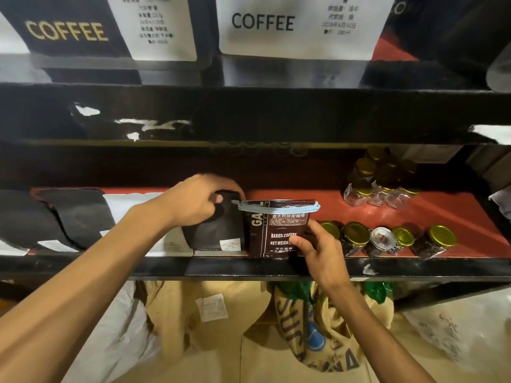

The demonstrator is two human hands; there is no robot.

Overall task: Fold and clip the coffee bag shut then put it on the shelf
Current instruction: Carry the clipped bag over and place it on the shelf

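Observation:
A dark brown coffee bag (276, 228) with white print stands upright on the red shelf (345, 208). Its top is folded over and held by a light blue clip (276, 208) that spans its width. My right hand (318, 247) grips the bag's lower right corner, thumb on the front. My left hand (199, 200) is closed on the top of a black bag (215, 230) standing just left of the coffee bag and touching it.
Several black and white bags (72, 214) lie at the shelf's left. Small gold-lidded jars (387, 239) crowd the right, more behind them. Large COFFEE bags (301, 23) stand on the shelf above. Burlap sacks (312, 327) sit below the black front rail (249, 268).

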